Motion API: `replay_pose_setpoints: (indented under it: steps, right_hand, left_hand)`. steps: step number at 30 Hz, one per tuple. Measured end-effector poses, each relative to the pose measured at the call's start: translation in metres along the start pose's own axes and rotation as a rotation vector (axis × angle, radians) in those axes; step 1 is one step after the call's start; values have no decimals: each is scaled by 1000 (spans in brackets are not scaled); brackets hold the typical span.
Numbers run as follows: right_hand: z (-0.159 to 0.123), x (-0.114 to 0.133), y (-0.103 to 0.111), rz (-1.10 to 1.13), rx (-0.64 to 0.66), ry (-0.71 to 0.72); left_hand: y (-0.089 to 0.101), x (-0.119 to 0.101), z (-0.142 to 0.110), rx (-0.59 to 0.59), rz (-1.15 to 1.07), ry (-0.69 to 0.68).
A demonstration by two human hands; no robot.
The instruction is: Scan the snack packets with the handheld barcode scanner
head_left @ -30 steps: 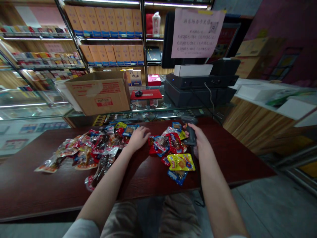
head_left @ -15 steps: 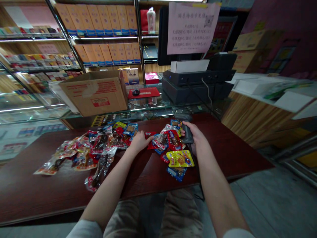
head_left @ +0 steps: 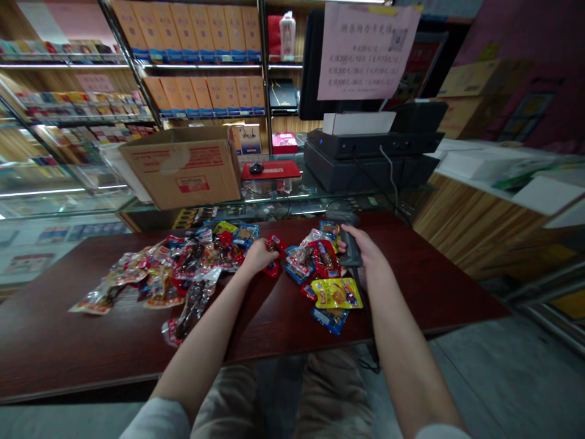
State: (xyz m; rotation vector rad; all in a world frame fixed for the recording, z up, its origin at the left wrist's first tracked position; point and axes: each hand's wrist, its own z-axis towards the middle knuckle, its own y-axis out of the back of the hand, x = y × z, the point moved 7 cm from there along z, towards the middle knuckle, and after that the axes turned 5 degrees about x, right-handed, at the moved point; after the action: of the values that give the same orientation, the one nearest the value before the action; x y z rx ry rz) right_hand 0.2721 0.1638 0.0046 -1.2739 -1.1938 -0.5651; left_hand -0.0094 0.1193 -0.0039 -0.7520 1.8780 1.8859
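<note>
My left hand (head_left: 258,257) is closed on the edge of a red snack packet (head_left: 273,266) with a dark window, at the table's middle. In my right hand (head_left: 361,244) is a dark barcode scanner (head_left: 350,247), fingers wrapped round its handle, its head pointing away from me. Left of my left hand spreads a heap of clear and red snack packets (head_left: 194,262). Between the hands lies a smaller pile, with a red packet (head_left: 326,257), a yellow packet (head_left: 337,294) and a blue packet (head_left: 329,319) nearest to me.
The dark red table (head_left: 274,326) meets a glass counter behind. On that counter stand an open cardboard box (head_left: 187,171), a mouse (head_left: 256,168) on a red mat, and a cash drawer (head_left: 351,167) beneath a monitor with a pink notice (head_left: 369,52). A cable hangs from the scanner.
My left hand has closed on the red packet, which now shows more fully beside the fingers. My right hand keeps the scanner over the smaller pile. The view has shifted slightly.
</note>
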Motion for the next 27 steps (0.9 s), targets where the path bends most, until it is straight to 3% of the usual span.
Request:
replay_pose_setpoints:
  steps: [6,14,22,27]
  right_hand:
    - [-9,7,-28,-66,195,75]
    - [-25,-11,-86,-60,386,64]
    - [-20,-19,-89,-80,438,28]
    - [-23,-12,-87,-64,443,21]
  left_hand:
    - [32,-4,-4,-269,-433,-208]
    - [27,-33,-24,-213,-392,-336]
    - [23,-39,-27,-216,-152,-287]
    - [26,-40,-25,-245,-143,-351]
